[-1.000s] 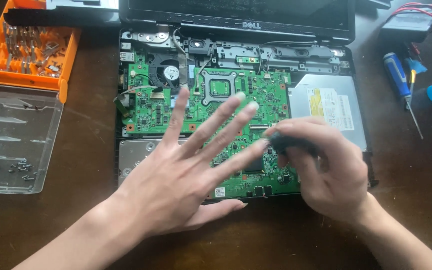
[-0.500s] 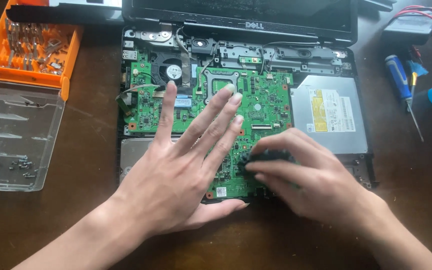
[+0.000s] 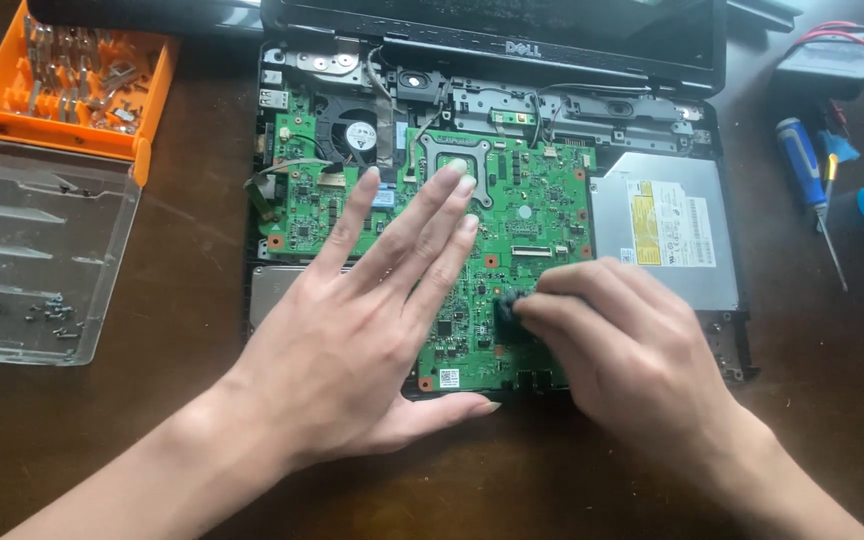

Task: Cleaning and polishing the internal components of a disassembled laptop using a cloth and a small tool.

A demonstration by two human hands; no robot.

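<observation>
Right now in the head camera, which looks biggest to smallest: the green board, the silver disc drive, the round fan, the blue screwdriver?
1. green board
2. silver disc drive
3. and 4. round fan and blue screwdriver: too alike to rank.

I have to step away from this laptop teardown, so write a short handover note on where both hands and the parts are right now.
Left hand: open, flat over the green motherboard, fingers spread.
Right hand: fingers pinched on a small dark part at the board's lower middle.
Done: laptop base opened, board, fan and silver optical drive exposed; loose screws lie in the clear lid.
Left: board sits in the base.
Blue screwdriver lies to the right.
</observation>
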